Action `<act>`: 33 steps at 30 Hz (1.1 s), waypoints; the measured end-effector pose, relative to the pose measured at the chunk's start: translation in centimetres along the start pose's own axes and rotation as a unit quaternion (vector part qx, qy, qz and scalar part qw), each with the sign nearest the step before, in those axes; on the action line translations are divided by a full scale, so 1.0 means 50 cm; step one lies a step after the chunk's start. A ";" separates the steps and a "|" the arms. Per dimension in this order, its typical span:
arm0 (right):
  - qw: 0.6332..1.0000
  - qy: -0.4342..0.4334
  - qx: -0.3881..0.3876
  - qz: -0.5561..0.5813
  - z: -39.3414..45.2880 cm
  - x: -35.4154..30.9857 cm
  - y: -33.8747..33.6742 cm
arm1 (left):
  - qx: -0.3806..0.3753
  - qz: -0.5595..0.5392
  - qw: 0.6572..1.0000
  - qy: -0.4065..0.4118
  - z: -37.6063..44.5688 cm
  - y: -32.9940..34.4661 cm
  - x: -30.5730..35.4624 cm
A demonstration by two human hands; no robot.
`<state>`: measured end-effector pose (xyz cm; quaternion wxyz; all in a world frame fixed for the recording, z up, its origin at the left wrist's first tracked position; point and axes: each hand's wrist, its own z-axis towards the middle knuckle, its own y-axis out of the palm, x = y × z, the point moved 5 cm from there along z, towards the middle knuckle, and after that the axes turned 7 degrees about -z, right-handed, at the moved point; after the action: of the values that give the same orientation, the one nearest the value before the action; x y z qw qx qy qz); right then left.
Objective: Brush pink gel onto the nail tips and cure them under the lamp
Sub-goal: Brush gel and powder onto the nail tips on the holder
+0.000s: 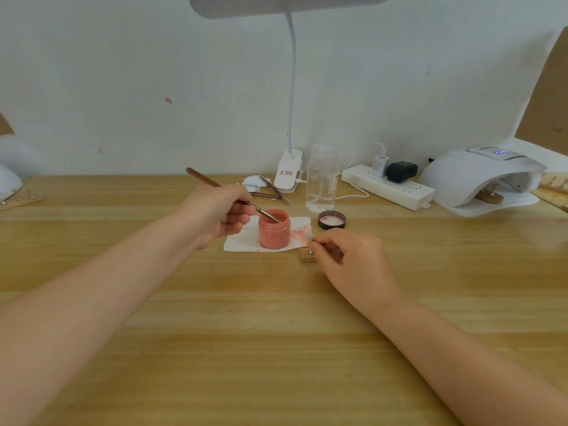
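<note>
We hold the brush (215, 183) in our left hand (216, 215), fingers curled around its handle, with the tip dipped into the open jar of pink gel (274, 229); we judge this is a loading dip before painting. The jar stands on a white tissue (242, 239), stained pink at its right end, which probably serves to catch drips and wipe the brush. Our right hand (347, 253) pinches a small nail tip (309, 238) and rests over a little wooden block (307, 256) just beside the tissue, keeping the tip close to the gel so the brush has little way to travel. The jar's lid (332, 219) lies upturned just behind.

The bench (276, 333) is pale wood with a long grain, set against a plain white wall (123, 87). At the back stand a clip-on desk lamp (290, 167), a clear bottle (321, 179), tweezers (273, 189) and a power strip (390, 187). The white curing lamp (479, 176) sits far right, well apart from the jar, with a wooden holder inside it.
</note>
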<state>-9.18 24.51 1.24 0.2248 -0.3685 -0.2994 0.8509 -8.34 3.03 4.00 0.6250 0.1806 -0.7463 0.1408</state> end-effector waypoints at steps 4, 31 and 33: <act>1.000 -0.003 0.002 -0.004 -0.001 -0.001 -0.001 | 0.004 -0.053 0.998 -0.018 -0.003 -0.008 0.004; 0.997 0.006 0.063 0.045 0.005 0.014 -0.016 | -0.108 -0.062 0.917 0.378 -0.137 0.049 -0.033; 0.996 0.015 0.069 0.054 0.005 0.018 -0.016 | -0.093 -0.030 0.911 0.401 -0.145 0.053 -0.041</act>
<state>-9.81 25.55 1.45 0.2076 -0.3804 -0.2162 0.8749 -2.82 8.74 3.34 0.8894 0.0720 -0.4371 0.1126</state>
